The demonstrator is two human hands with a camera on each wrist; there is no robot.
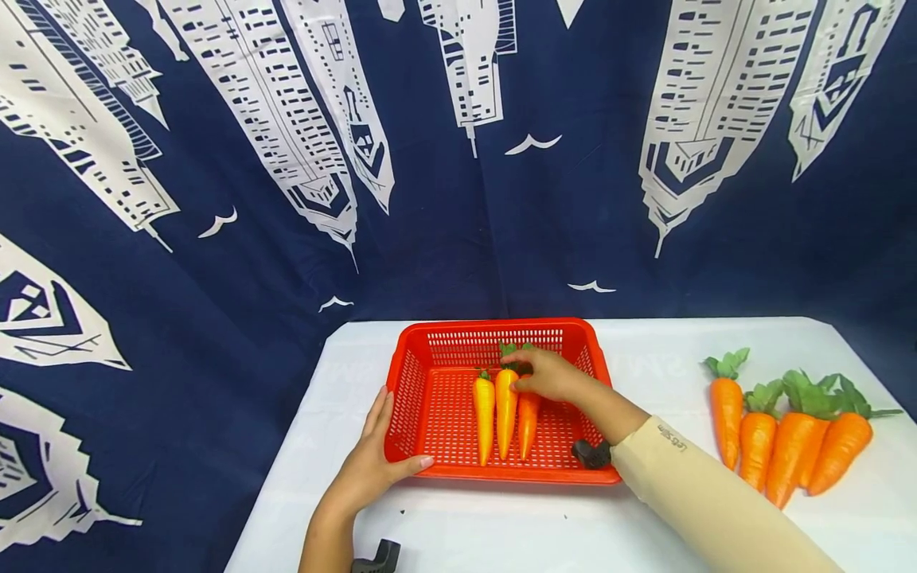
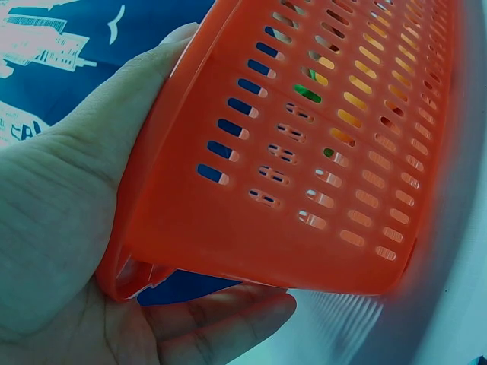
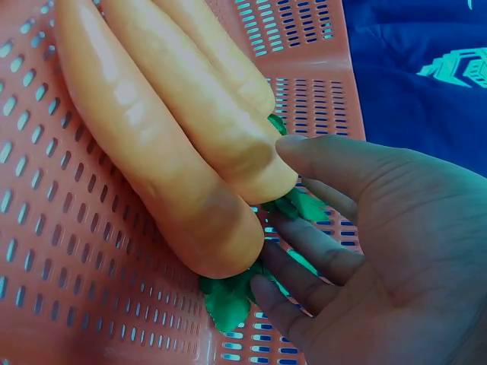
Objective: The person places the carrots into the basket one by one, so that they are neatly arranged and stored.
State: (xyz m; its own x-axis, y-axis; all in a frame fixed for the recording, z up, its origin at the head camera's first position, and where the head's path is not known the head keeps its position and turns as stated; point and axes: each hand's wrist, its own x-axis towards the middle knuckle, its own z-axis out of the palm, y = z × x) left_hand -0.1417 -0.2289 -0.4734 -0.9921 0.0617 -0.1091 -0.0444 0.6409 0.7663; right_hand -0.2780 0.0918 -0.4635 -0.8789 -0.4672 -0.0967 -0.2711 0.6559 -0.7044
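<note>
A red plastic basket (image 1: 444,475) with slotted walls holds three carrots lying side by side, leafy tops toward the far wall. The left one is a yellow carrot (image 1: 484,418), the middle a yellow-orange carrot (image 1: 505,422), the right a deeper orange carrot (image 1: 528,422). My left hand (image 1: 372,458) holds the basket's near left corner, thumb along the front rim and fingers along the left side. My right hand (image 1: 548,374) is at the leafy ends, thumb touching the top of the middle carrot (image 3: 221,114). Its other fingers spread loosely among the green leaves (image 3: 228,304).
Several more orange carrots (image 1: 788,454) with green leaves lie on the white table (image 1: 666,350) to the right, beyond the right forearm. Behind the table hangs a dark blue cloth (image 1: 487,239) printed with white buildings and birds. A black wrist camera (image 1: 591,454) overlaps the basket's near right corner.
</note>
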